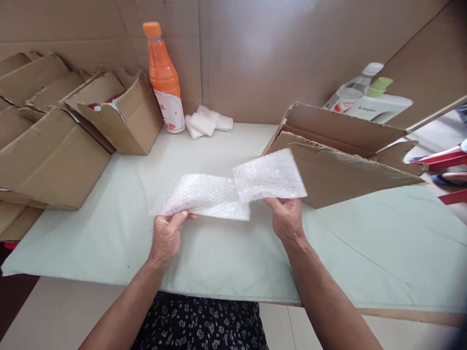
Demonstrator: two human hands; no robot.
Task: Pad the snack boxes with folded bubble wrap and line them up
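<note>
"Gripping is being done by both hands, then?"

"It is. The left wrap point(207, 192), at the centre of the frame, is pinched at its lower left edge by the left hand point(167, 238), thumb on top. The right wrap point(270, 175), just right of centre, is gripped along its bottom edge by the right hand point(289, 221); most of the fingers there are hidden."

"And how are the two placed?"

"Over the tabletop point(226, 262), with the left wrap overlapped at its right end by the right one. Whether the tabletop is touched cannot be told. Part of the box point(350, 170) at the right of the frame is covered by the right wrap. Smaller wraps point(206, 121) are seen beside the orange bottle point(164, 80) in the upper left."

"How should such pieces be handled?"

"As light, soft things, by the look of the bubbled plastic. Breakage is hardly to be feared, but the bubbles could be crushed by a hard pinch, and some slipping is to be expected. A flat edge is best taken between thumb and fingers, with the middle supported from beneath, since sagging is likely."
</note>
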